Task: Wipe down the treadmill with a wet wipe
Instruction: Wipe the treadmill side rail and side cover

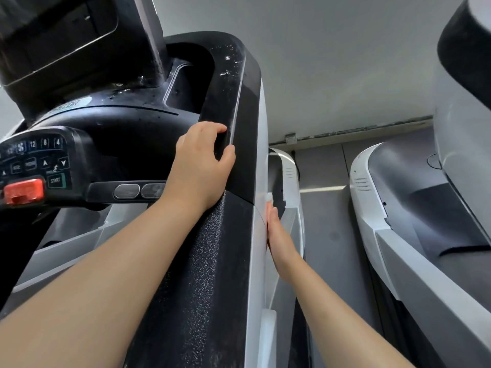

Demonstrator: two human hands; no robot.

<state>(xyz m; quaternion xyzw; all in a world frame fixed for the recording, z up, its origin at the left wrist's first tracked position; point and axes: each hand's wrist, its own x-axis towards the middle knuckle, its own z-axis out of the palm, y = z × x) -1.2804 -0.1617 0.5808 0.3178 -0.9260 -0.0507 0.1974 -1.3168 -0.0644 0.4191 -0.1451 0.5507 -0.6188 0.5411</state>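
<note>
pressing a white wet wipe (269,197) against the pale outer side of the treadmill's right handrail (233,181), the right hand (279,235) lies flat along that side with its fingers straight; only a small corner of the wipe shows, beyond the fingertips, and how much of it sits under the palm cannot be told. the left hand (203,166) rests on top of the same rail, where the smooth black upper section meets the rough textured black grip below, its fingers curled over the rail's inner edge and the thumb lying on top. small wet specks glint on the rail's upper curve and around the base of the console column.

to the left sits the treadmill's control panel (37,160): keys numbered "12", "8" and "4", up and down arrow keys, a green key marked "start", and a red stop button (24,191) below them. other key labels are too blurred to read. two oval metal sensor pads (139,191) sit on the crossbar beside the panel.

to the right, a second treadmill (393,208) stands well apart, white with grey panels, on grey flooring before a light wall.
</note>
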